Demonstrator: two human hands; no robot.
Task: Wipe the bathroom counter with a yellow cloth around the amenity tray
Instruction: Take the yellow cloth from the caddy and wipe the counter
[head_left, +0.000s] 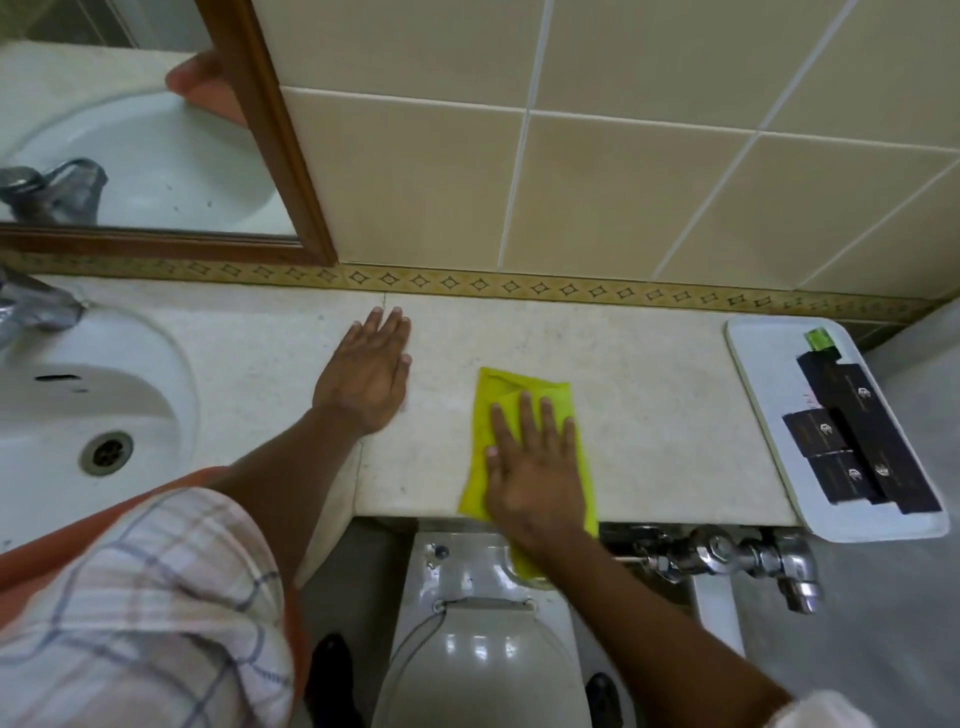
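At frame center, the right hand (535, 462) lies flat, fingers spread wide, pressing the yellow cloth (511, 387) on the counter (649, 395). The left hand (369, 374) rests flat and empty on the counter. The amenity tray (748, 353) sits at right.

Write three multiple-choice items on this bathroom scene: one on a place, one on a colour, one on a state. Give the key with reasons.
1. Where is the amenity tray?
A. right end of the counter
B. in the sink
C. on the toilet

2. What colour is the cloth?
A. blue
B. yellow
C. white

3. How is the right hand?
A. raised in the air
B. gripping the tap
C. pressed flat on the cloth

Key: 1 A, the tray overhangs the counter's right end. 2 B, it is bright yellow. 3 C, its fingers are spread on the cloth; the left hand rests on bare counter.
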